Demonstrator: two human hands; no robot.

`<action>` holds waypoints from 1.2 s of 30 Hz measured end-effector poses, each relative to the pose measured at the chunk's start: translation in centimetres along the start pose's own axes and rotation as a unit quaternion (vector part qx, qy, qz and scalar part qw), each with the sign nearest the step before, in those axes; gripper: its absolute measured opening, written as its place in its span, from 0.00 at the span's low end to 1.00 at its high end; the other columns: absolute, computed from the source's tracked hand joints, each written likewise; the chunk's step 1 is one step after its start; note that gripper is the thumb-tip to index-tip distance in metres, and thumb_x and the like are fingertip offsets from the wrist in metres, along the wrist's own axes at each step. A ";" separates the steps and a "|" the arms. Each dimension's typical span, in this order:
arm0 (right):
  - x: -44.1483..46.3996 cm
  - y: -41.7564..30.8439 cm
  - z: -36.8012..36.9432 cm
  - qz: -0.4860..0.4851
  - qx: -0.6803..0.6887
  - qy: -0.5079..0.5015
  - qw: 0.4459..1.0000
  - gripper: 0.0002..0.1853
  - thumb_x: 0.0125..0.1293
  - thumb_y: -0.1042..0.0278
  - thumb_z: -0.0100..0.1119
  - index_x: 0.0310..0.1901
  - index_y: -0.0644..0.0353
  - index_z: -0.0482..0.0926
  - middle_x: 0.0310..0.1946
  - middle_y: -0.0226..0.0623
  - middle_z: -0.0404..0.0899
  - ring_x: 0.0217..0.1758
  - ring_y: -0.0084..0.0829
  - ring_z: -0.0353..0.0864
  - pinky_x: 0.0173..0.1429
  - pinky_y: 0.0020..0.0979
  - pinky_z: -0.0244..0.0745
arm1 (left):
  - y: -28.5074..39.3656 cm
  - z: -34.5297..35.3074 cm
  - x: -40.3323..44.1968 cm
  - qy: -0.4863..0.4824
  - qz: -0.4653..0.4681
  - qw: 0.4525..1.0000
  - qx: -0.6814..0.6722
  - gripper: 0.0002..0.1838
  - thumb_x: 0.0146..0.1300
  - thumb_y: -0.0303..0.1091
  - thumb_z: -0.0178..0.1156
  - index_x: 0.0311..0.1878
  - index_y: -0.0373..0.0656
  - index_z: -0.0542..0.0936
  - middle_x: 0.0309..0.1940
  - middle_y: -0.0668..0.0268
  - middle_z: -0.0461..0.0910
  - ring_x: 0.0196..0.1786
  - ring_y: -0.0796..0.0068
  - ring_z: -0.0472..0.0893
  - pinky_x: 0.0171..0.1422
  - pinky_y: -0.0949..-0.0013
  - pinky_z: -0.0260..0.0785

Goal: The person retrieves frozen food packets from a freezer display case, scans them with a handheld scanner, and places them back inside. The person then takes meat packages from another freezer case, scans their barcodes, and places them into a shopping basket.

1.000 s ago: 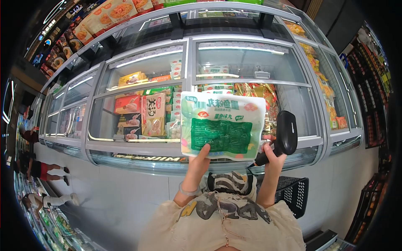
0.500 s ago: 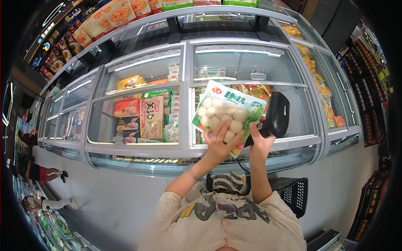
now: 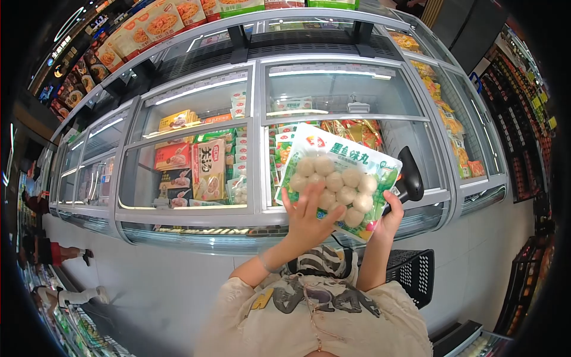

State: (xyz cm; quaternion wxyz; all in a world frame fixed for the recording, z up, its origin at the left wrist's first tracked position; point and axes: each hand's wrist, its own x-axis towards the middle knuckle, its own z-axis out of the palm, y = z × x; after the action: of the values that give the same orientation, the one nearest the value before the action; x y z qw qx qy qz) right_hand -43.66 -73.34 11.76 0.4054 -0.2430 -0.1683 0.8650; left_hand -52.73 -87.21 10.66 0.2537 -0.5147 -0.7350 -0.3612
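Green-and-white, the bag (image 3: pixel 345 180) tilts above the freezer (image 3: pixel 257 140), apparently steadied by the left hand (image 3: pixel 312 219), grip spread across its front, and the right hand (image 3: pixel 388 219), grip clamped on its edge beside a scanner (image 3: pixel 410 179).

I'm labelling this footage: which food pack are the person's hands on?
The bag of white balls: the left hand is spread on its front, the right hand at its right edge. Other packs, like the red pack in the freezer, are untouched.
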 end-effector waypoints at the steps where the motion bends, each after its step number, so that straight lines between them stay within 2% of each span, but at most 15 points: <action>1: -0.5 -0.6 0.3 0.011 0.000 -0.009 1.000 0.21 0.46 0.78 0.47 0.47 0.69 0.65 0.41 0.45 0.70 0.44 0.36 0.72 0.49 0.34 0.68 | -0.4 -0.6 -0.1 -0.012 -0.054 0.998 -0.023 0.27 0.48 0.33 0.56 0.55 0.58 0.64 0.57 0.53 0.57 0.58 0.66 0.62 0.55 0.42 0.44; 4: -1.8 -1.9 1.2 0.023 -0.007 -0.028 0.999 0.22 0.46 0.73 0.48 0.45 0.74 0.66 0.41 0.49 0.71 0.44 0.39 0.72 0.52 0.35 0.66 | -2.8 -2.9 -0.5 -0.006 -0.198 0.976 -0.090 0.33 0.47 0.32 0.57 0.59 0.49 0.58 0.60 0.50 0.49 0.61 0.60 0.57 0.59 0.42 0.42; 5: -2.0 -2.2 1.2 0.033 -0.001 -0.034 0.999 0.22 0.46 0.74 0.48 0.45 0.74 0.66 0.41 0.49 0.71 0.44 0.39 0.72 0.52 0.35 0.66 | -3.7 -3.3 -1.1 -0.028 -0.269 0.932 -0.242 0.34 0.47 0.33 0.57 0.59 0.46 0.56 0.60 0.51 0.50 0.61 0.60 0.57 0.60 0.46 0.44; 6: -2.1 -2.3 0.9 0.046 0.004 -0.039 0.998 0.22 0.46 0.74 0.47 0.45 0.74 0.66 0.41 0.49 0.71 0.44 0.39 0.72 0.52 0.34 0.66 | -4.8 -3.4 -2.2 -0.048 -0.333 0.859 -0.386 0.35 0.48 0.34 0.58 0.60 0.43 0.54 0.59 0.51 0.51 0.61 0.60 0.57 0.60 0.49 0.46; 7: -2.2 -2.4 0.4 0.061 -0.005 -0.021 0.998 0.22 0.45 0.74 0.47 0.45 0.73 0.66 0.41 0.48 0.71 0.43 0.39 0.72 0.50 0.34 0.67 | -5.4 -3.3 -3.2 -0.064 -0.388 0.760 -0.517 0.36 0.49 0.34 0.58 0.60 0.40 0.53 0.59 0.52 0.52 0.61 0.60 0.57 0.61 0.53 0.47; 8: -2.2 -2.3 0.0 0.072 -0.019 -0.027 0.997 0.22 0.45 0.74 0.47 0.45 0.72 0.67 0.40 0.48 0.72 0.43 0.39 0.72 0.49 0.34 0.68 | -5.7 -3.2 -4.0 -0.053 -0.413 0.685 -0.598 0.36 0.49 0.34 0.58 0.60 0.39 0.52 0.59 0.52 0.53 0.61 0.61 0.57 0.61 0.55 0.48; 10: -2.1 -1.9 -0.6 0.093 -0.049 -0.041 0.994 0.21 0.45 0.74 0.47 0.45 0.71 0.67 0.40 0.47 0.72 0.43 0.38 0.73 0.47 0.34 0.69 | -5.8 -3.1 -6.2 -0.028 -0.445 0.509 -0.736 0.36 0.51 0.34 0.57 0.60 0.38 0.52 0.58 0.54 0.56 0.60 0.62 0.58 0.61 0.60 0.50; 13: -1.7 -0.9 -2.3 0.111 -0.062 -0.028 0.991 0.23 0.44 0.76 0.47 0.47 0.67 0.65 0.39 0.44 0.71 0.40 0.36 0.73 0.44 0.33 0.70 | -5.4 -3.6 -7.9 0.008 -0.446 0.199 -0.872 0.35 0.52 0.34 0.57 0.60 0.36 0.51 0.56 0.56 0.59 0.59 0.64 0.60 0.60 0.67 0.52; 16: -1.7 -0.3 -2.7 0.092 -0.095 -0.016 0.991 0.24 0.44 0.76 0.47 0.48 0.66 0.64 0.40 0.44 0.71 0.40 0.35 0.73 0.44 0.32 0.70 | -3.8 -5.6 -6.3 -0.121 -0.513 0.459 -0.715 0.34 0.51 0.34 0.58 0.59 0.36 0.54 0.55 0.59 0.61 0.56 0.68 0.63 0.59 0.68 0.54; 19: -1.9 0.1 -2.9 0.057 -0.133 -0.003 0.990 0.25 0.44 0.77 0.47 0.49 0.65 0.63 0.40 0.43 0.70 0.39 0.35 0.73 0.44 0.32 0.70 | -4.2 -4.7 -6.9 -0.159 -0.540 0.451 -0.693 0.37 0.48 0.34 0.62 0.58 0.36 0.55 0.53 0.62 0.62 0.55 0.71 0.64 0.58 0.69 0.57; 22: -1.4 0.6 -5.6 0.075 -0.138 0.019 0.987 0.26 0.43 0.78 0.47 0.50 0.63 0.62 0.39 0.41 0.69 0.39 0.34 0.73 0.44 0.31 0.69 | -4.0 -3.2 -8.6 -0.144 -0.517 0.420 -0.732 0.38 0.45 0.33 0.64 0.57 0.36 0.55 0.53 0.62 0.63 0.55 0.72 0.64 0.56 0.70 0.58; 25: -0.9 1.1 -7.6 0.107 -0.143 0.037 0.983 0.27 0.43 0.79 0.48 0.51 0.61 0.60 0.39 0.38 0.68 0.39 0.32 0.72 0.44 0.31 0.69 | -3.2 -3.1 -9.1 -0.138 -0.536 0.454 -0.698 0.39 0.44 0.33 0.65 0.58 0.37 0.55 0.53 0.61 0.63 0.55 0.72 0.64 0.57 0.69 0.58; 30: -2.0 1.9 -3.6 0.091 -0.180 0.011 0.979 0.27 0.43 0.81 0.48 0.50 0.61 0.61 0.37 0.38 0.68 0.41 0.30 0.71 0.43 0.30 0.69 | -2.1 -5.5 -7.7 -0.069 -0.617 0.473 -0.625 0.38 0.45 0.30 0.63 0.58 0.38 0.54 0.52 0.61 0.63 0.54 0.71 0.64 0.56 0.69 0.58; 34: -1.7 1.5 -2.8 0.115 -0.200 -0.033 0.973 0.28 0.44 0.80 0.51 0.51 0.61 0.58 0.39 0.46 0.69 0.36 0.35 0.74 0.39 0.31 0.71 | -3.8 -6.5 -10.2 0.004 -0.607 0.502 -0.617 0.35 0.46 0.26 0.60 0.58 0.38 0.55 0.52 0.60 0.63 0.53 0.70 0.66 0.56 0.68 0.60; 36: -1.4 0.8 -3.3 0.090 -0.209 -0.008 0.974 0.29 0.44 0.79 0.52 0.52 0.60 0.57 0.39 0.48 0.69 0.35 0.36 0.75 0.38 0.32 0.72 | -5.8 -6.7 -13.0 0.052 -0.596 0.518 -0.611 0.35 0.46 0.24 0.58 0.58 0.39 0.55 0.52 0.59 0.63 0.53 0.69 0.66 0.56 0.67 0.60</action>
State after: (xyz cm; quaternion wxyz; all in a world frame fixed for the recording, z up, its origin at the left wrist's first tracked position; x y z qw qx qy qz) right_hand -41.54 -74.57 9.05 0.2646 -0.3292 -0.3258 0.8459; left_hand -53.73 -101.18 3.50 -0.3605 0.0345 -0.4536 -0.8143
